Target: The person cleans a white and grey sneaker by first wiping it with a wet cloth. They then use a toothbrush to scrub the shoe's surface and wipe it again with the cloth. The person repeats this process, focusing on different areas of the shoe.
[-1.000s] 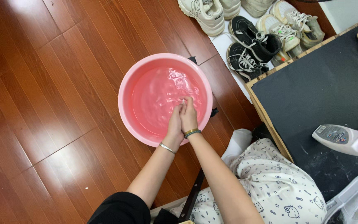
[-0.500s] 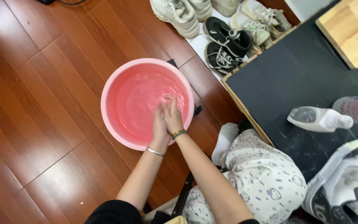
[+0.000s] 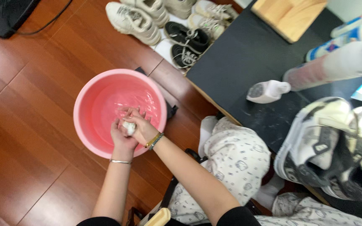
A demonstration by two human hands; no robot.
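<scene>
A round pink basin with water in it stands on the wooden floor. Both my hands are over its near side, pressed together around a small white wad. My left hand, with a thin bracelet on the wrist, grips the wad from below. From above, my right hand, with a green and gold bracelet, closes over the same wad. What the wad is cannot be made out.
Several shoes lie on the floor beyond the basin. A black low table at right carries a white iron-shaped bottle, a spray bottle, a wooden board and a grey-and-white sneaker. My patterned trouser knees are below.
The view has swung right and down, showing more of the table and the sneaker. My hands stay together over the basin, now closed round the white wad.
</scene>
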